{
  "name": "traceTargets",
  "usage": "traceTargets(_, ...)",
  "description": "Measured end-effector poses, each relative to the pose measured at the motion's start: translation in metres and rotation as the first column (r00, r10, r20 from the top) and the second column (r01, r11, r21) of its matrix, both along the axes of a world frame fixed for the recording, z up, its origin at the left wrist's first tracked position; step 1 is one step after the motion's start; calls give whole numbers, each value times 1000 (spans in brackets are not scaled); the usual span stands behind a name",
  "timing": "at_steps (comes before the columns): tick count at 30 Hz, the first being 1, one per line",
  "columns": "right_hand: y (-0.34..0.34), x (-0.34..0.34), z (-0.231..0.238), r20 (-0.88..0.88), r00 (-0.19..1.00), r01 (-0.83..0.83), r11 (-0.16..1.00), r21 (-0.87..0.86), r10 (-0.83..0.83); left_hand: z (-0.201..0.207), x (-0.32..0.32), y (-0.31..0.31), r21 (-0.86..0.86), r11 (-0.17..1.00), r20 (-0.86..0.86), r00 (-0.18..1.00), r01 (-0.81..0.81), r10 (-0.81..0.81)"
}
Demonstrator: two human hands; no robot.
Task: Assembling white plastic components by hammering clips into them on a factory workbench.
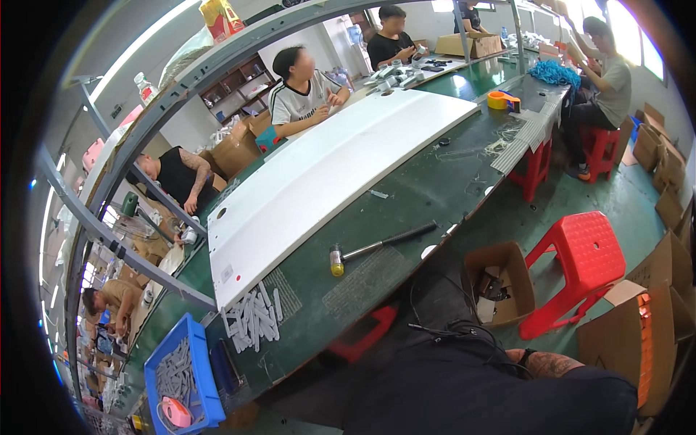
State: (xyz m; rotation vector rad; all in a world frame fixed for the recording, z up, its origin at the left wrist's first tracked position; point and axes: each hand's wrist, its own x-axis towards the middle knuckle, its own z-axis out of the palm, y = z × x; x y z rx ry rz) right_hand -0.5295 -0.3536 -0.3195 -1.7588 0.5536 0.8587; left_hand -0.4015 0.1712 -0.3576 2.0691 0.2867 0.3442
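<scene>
Mallet [384, 243] lies unheld on the table [341, 229], so work seems paused, next needing a reach; the mostly hidden right hand's [514, 354] grip cannot be told, left hand unseen.

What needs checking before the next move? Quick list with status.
1. Left hand in sight: not ok, it is out of view.
2. Right hand free: cannot tell; only a small part shows beside dark clothing.
3. White panel supported: ok, it lies on the green tabletop.
4. Mallet set down: ok, it lies on the tabletop on the wearer's side of the panel, with no hand on it.
5. Grey strips sorted: not ok, they lie in a loose heap by the panel's near left corner.
6. Blue bin holding strips only: not ok, a pink object sits in it too.
</scene>
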Motion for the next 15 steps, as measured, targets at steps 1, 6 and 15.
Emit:
traceTargets(1, -1, 0, 4, -1, 1000, -21, 1000, 6, 21, -4, -3, 0, -1, 1000, -11, 1000, 14, -14)
traceTargets(6, 5, 5, 22, 4, 992, -129, 991, 36, 129, -17, -9, -1, -5, 997, -58, 995, 80, -80)
traceTargets(15, -20, -41, 19, 10, 934, -355, 928, 108, 356, -35, -41, 15, -8, 988, -168, 974, 153, -153)
